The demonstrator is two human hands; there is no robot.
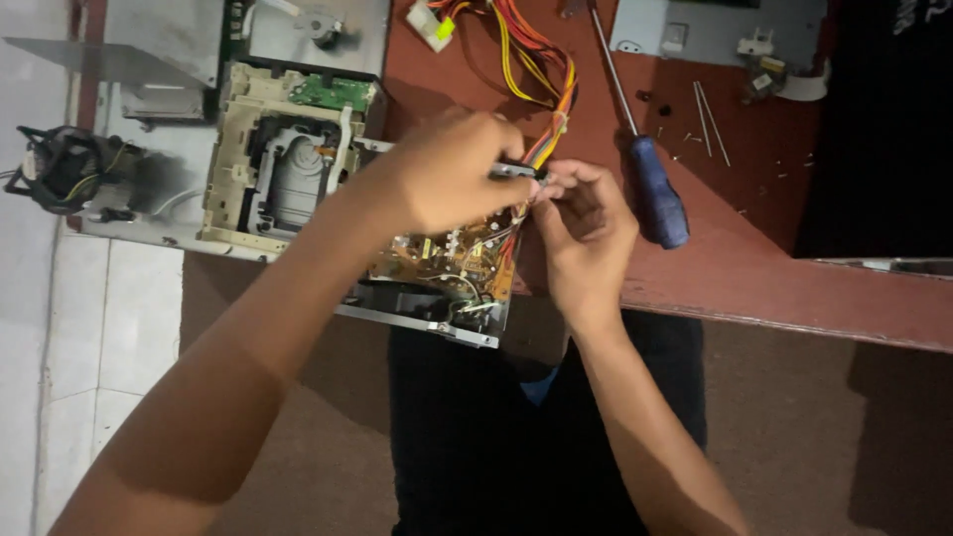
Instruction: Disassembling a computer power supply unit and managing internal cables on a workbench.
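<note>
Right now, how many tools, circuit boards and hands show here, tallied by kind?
Screwdrivers: 1, the blue-handled screwdriver lying on the red-brown table.
Circuit boards: 2, the green board and the brown board.
Hands: 2, the left hand and the right hand.
Total: 5.

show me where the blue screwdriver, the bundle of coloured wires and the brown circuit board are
blue screwdriver (658,203), head view, on its blue handle.
bundle of coloured wires (536,60), head view, on the orange and yellow strands.
brown circuit board (447,260), head view, on its bare middle.
</note>
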